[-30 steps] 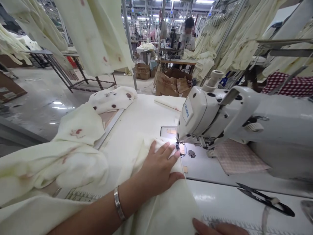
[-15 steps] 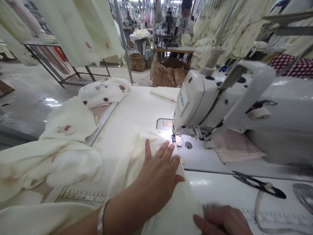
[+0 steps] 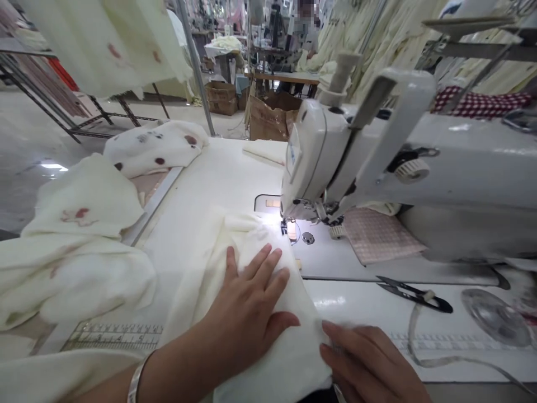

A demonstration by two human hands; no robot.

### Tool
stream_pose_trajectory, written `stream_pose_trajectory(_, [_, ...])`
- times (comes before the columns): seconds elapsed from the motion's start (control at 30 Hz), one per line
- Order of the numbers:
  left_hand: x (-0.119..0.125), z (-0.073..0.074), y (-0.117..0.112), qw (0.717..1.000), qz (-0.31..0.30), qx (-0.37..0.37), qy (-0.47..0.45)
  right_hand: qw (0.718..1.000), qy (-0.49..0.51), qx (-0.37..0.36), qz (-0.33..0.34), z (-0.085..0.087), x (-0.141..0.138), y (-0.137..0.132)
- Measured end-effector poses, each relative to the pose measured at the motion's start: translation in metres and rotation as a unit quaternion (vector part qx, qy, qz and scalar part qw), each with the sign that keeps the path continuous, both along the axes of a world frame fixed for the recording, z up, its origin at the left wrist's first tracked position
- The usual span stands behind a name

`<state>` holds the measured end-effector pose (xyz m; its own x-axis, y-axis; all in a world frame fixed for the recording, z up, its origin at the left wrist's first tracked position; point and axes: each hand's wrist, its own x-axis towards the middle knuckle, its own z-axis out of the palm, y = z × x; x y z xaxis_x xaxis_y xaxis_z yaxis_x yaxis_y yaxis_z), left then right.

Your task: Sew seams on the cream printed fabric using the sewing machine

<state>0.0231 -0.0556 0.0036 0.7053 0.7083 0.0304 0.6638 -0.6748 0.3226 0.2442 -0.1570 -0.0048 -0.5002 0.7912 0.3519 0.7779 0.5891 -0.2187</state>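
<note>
A pale cream fabric piece (image 3: 268, 364) lies on the sewing machine's table, its far end bunched up against the lit presser foot (image 3: 284, 226). My left hand (image 3: 247, 302) rests flat on this fabric with its fingers spread, just short of the foot. At the fabric's right edge, near its lower corner, my right hand (image 3: 369, 364) has its fingertips closed on the border; part of its grip is hidden. Above the fabric's far end stands the white sewing machine head (image 3: 310, 162).
Black thread snips (image 3: 415, 294) and a narrow tape (image 3: 444, 361) lie on the right. A pink checked cloth (image 3: 377, 235) sits under the machine arm. Cream printed pieces (image 3: 84, 207) are heaped on the left. A measuring strip (image 3: 117, 334) runs along the front. Cardboard boxes (image 3: 268, 120) stand behind.
The view has shifted, so the machine appears farther left. My left hand has drawn back slightly from the presser foot. My right hand's fingers now stretch more along the fabric's edge.
</note>
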Motion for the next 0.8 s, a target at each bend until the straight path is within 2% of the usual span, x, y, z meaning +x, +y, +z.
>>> stream_pose_trajectory(0.13, [-0.008,0.001,0.026,0.999,-0.034,0.005,-0.003,0.992,-0.074,0.058,0.082,0.007,-0.002,0.029])
stream_pose_trajectory(0.37, [-0.018,0.0,0.1,0.995,-0.085,0.042,-0.011,0.991,-0.035,0.069,0.11,0.011,-0.017,0.091])
stream_pose_trajectory(0.47, [-0.018,-0.003,0.125,0.991,-0.111,0.067,-0.022,0.992,-0.013,0.062,0.104,0.005,-0.017,0.113])
stream_pose_trajectory(0.67, [-0.016,-0.004,0.179,0.989,-0.12,0.091,-0.008,0.997,-0.025,0.067,0.027,-0.012,-0.018,0.138])
stream_pose_trajectory(0.73, [-0.015,-0.004,0.196,0.988,-0.12,0.094,0.011,0.996,-0.018,0.077,0.037,-0.013,-0.019,0.143])
stream_pose_trajectory(0.8, [-0.013,-0.004,0.2,0.988,-0.113,0.099,0.032,0.996,-0.007,0.076,0.048,-0.011,-0.018,0.145])
